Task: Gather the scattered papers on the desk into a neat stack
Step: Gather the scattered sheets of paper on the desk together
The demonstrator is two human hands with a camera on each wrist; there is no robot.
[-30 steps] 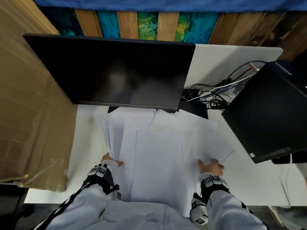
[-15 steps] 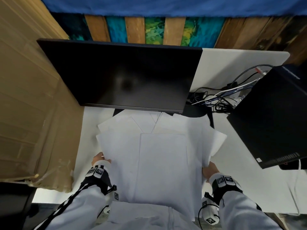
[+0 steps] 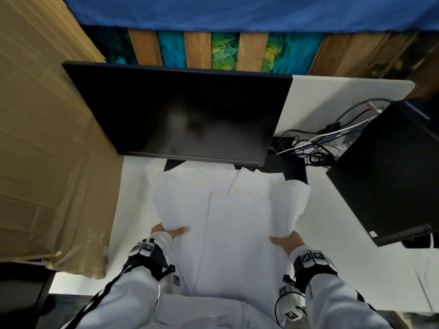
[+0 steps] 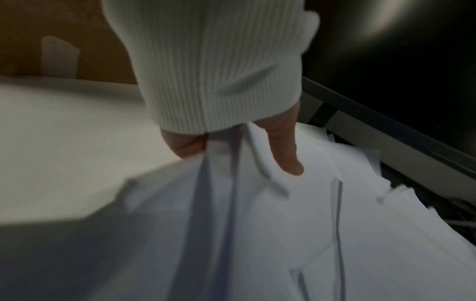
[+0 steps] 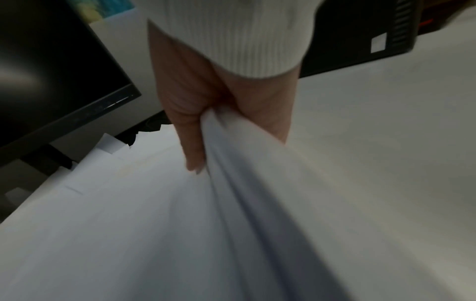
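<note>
Now left hand (image 3: 171, 232) and right hand (image 3: 286, 241) grip the papers' (image 3: 235, 233) side edges

Office workstation: white desk (image 3: 332, 96), dark monitor (image 3: 185, 115), black computer tower (image 3: 392, 174) (cables (image 3: 316, 143) tangled between).

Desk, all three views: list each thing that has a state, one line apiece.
papers: gathered but uneven, far corners fanned, side edges lifted.
left hand: grips the papers' left edge, thumb on top.
right hand: grips the papers' right edge, thumb on top.
monitor: upright, screen dark.
computer tower: on the desk, cables plugged behind.
</note>
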